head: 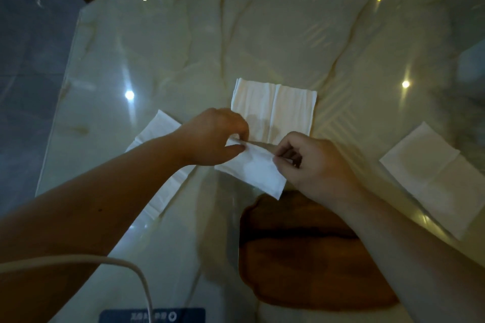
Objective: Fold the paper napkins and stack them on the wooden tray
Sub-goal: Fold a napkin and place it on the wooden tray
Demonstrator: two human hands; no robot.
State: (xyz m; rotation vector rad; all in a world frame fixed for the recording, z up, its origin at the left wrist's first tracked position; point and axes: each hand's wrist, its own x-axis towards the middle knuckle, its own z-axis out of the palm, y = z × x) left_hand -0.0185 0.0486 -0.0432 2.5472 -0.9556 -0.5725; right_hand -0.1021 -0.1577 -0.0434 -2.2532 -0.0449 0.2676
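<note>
Both hands pinch one white paper napkin (256, 173), held folded just above the table's middle. My left hand (214, 136) grips its upper left edge and my right hand (312, 160) grips its right edge. Below them lies the wooden tray (301, 265), dark brown, partly hidden under my right forearm, with nothing visible on it. An unfolded napkin (275, 110) lies flat beyond the hands. Another napkin (162, 165) lies under my left forearm, and a third flat napkin (441, 178) rests at the right.
The glossy marble table (157, 60) reflects ceiling lights; its left edge runs diagonally with grey floor (26, 60) beyond. A white cable (131, 270) curves across the near left. A blue label (152, 316) shows at the bottom edge.
</note>
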